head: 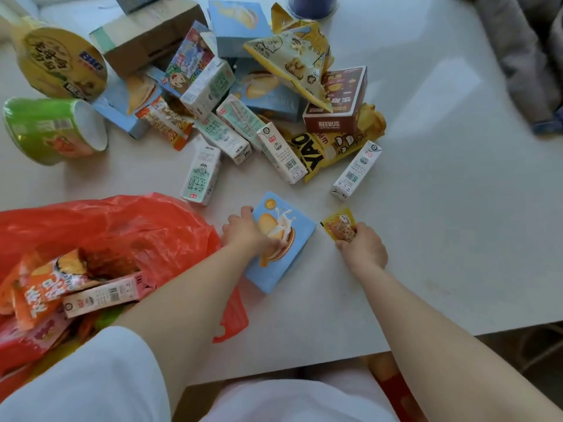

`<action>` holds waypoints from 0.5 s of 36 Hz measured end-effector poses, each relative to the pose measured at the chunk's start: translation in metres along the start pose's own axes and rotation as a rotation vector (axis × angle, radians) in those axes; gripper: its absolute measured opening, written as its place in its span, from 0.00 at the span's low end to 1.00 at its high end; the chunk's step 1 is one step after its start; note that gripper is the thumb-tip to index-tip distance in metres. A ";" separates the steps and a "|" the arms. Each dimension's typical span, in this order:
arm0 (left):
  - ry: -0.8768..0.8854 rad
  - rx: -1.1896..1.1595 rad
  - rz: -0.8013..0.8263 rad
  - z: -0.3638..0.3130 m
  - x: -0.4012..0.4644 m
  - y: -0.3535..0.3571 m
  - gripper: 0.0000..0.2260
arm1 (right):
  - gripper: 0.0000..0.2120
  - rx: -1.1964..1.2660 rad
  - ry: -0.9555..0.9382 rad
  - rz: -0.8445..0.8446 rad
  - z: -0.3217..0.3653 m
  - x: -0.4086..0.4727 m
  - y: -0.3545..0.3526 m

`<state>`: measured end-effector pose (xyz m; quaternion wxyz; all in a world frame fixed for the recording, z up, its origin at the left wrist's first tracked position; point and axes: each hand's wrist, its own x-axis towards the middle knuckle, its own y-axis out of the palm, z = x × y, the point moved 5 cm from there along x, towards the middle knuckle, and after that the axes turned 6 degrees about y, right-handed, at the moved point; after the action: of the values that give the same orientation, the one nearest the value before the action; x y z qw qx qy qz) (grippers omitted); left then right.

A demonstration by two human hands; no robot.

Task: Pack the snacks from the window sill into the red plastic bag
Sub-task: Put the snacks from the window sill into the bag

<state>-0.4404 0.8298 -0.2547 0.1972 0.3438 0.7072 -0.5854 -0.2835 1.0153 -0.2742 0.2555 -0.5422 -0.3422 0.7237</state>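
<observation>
Pick-up step. Left hand [243,231] grips the blue biscuit box [281,242] on the tabletop [426,208]; right hand [364,248] pinches a small yellow packet [339,225]. Next, probably: carry both to the open red plastic bag [122,226] just left.

I count six white milk cartons [201,175] loose on the worktop [426,208], four light blue biscuit boxes [281,242], two instant noodle cups [54,129], one brown box [335,100], one cardboard box [146,35] and one red plastic bag [106,226].
</observation>
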 end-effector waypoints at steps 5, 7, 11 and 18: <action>-0.057 0.005 0.073 0.001 0.004 -0.001 0.48 | 0.14 0.084 0.018 0.001 -0.004 -0.008 0.002; -0.094 -0.009 0.101 0.001 0.002 -0.002 0.49 | 0.13 0.173 0.010 -0.006 -0.005 -0.014 -0.001; -0.149 -0.194 0.170 0.007 0.001 0.002 0.42 | 0.14 0.356 -0.006 -0.057 0.000 -0.016 -0.025; 0.068 -0.507 0.012 -0.012 -0.011 -0.020 0.16 | 0.15 0.676 0.084 -0.047 0.030 0.014 -0.075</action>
<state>-0.4453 0.8368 -0.2305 0.2567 0.3068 0.8357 -0.3763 -0.3160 1.0670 -0.2193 0.4513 -0.4480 -0.0845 0.7671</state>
